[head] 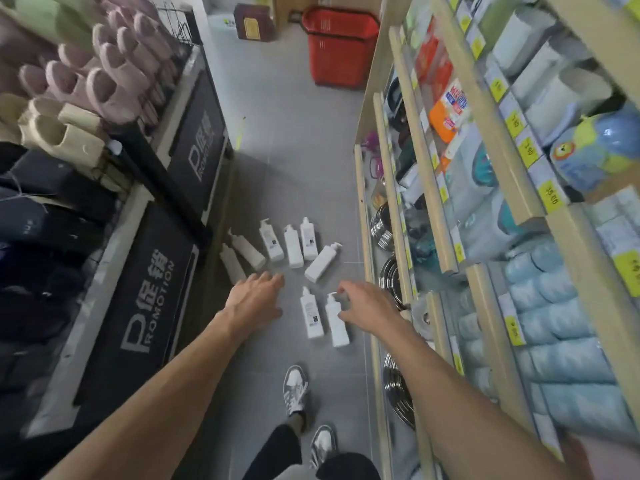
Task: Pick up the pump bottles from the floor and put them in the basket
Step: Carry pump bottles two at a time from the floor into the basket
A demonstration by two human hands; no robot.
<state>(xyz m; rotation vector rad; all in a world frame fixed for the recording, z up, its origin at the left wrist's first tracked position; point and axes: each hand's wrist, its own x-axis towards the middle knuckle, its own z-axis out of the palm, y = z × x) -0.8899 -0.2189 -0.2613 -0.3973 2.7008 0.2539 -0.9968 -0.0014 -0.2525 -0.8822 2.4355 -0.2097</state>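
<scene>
Eight white plastic pump bottles [293, 251] lie on the grey tile floor [294, 150]; red plastic basket [341, 46] stands well apart up the aisle, right edge hidden by the wooden shelf unit [426, 174]. Left hand [254, 299] spread flat, holding nothing; right hand [360, 306] half-open over the pump of the nearest bottle [338, 332], partly covering it, touch too blurred to tell.

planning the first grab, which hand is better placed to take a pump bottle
Right: the right hand is over the nearest pump bottle, while the left hand is over bare floor.
</scene>
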